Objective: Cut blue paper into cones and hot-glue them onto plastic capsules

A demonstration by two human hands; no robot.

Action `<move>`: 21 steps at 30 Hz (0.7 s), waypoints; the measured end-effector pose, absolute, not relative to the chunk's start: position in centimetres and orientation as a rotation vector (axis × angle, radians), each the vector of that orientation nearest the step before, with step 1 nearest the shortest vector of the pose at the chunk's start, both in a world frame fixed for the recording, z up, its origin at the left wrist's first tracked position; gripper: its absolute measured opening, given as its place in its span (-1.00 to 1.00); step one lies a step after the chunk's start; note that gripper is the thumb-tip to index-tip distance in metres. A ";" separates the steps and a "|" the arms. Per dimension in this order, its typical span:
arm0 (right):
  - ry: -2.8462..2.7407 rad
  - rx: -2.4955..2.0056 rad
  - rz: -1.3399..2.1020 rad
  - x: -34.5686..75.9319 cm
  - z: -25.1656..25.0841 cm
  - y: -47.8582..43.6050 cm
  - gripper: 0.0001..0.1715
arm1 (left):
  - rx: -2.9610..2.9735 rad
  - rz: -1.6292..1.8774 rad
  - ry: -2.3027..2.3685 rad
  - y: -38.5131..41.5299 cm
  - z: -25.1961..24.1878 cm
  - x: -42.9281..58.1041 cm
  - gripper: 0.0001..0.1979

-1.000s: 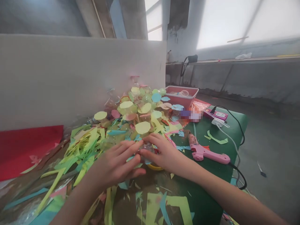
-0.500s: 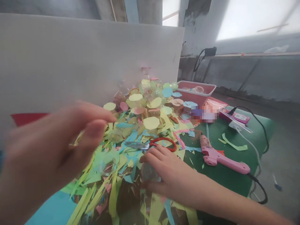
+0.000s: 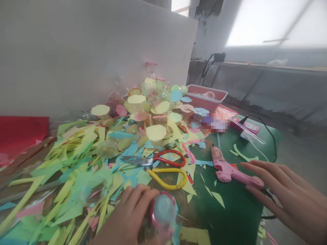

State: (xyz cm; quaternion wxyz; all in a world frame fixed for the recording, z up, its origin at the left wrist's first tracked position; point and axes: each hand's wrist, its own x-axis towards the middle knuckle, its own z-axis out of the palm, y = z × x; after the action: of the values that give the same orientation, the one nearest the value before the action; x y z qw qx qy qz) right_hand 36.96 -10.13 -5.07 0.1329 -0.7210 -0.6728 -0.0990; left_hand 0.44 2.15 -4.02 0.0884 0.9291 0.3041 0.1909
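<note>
Gripping pink-rimmed plastic cup [image 3: 164,210] in left hand [image 3: 133,214]; likely light, slick, dentable: pinch at rim [image 3: 165,193]. Holding right hand [image 3: 288,199] spread, unclenched, at pink glue gun [image 3: 233,172].

A: Got what in the left hand [image 3: 134,211]?
B: Clear plastic piece [image 3: 164,210], round, pinkish-red around the rim, pale bluish across the face. Turned roughly face-up, blurred toward the bottom.
A: And by the right hand [image 3: 283,194]?
B: Pink glue gun [image 3: 236,174]. Lying flat on the green tabletop [image 3: 235,214], stained brownish toward the nozzle. Pointing nozzle-first up and left, with the handle end between thumb and fingers. Corded in black at the handle.
A: Touching?
B: Can't tell.
</note>
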 end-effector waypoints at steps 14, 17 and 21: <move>-2.151 -2.119 -0.307 35.5 -4.9 -8.1 -0.51 | 2.734 0.713 0.840 2.9 -6.0 0.5 -0.65; -2.153 -2.137 -0.261 36.0 -5.1 -7.5 -0.49 | 2.722 0.662 0.874 3.1 -5.7 0.4 -0.68; -2.071 -2.109 -0.086 36.0 -5.4 -7.2 -0.53 | 2.715 0.677 0.869 3.2 -6.0 0.4 -0.66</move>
State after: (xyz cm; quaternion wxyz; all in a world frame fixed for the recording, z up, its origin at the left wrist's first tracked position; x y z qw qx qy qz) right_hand 35.98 -7.23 -5.43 0.0921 -0.7102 -0.6973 -0.0289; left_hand 0.45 3.23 -5.96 0.1056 0.9214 0.2950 0.2298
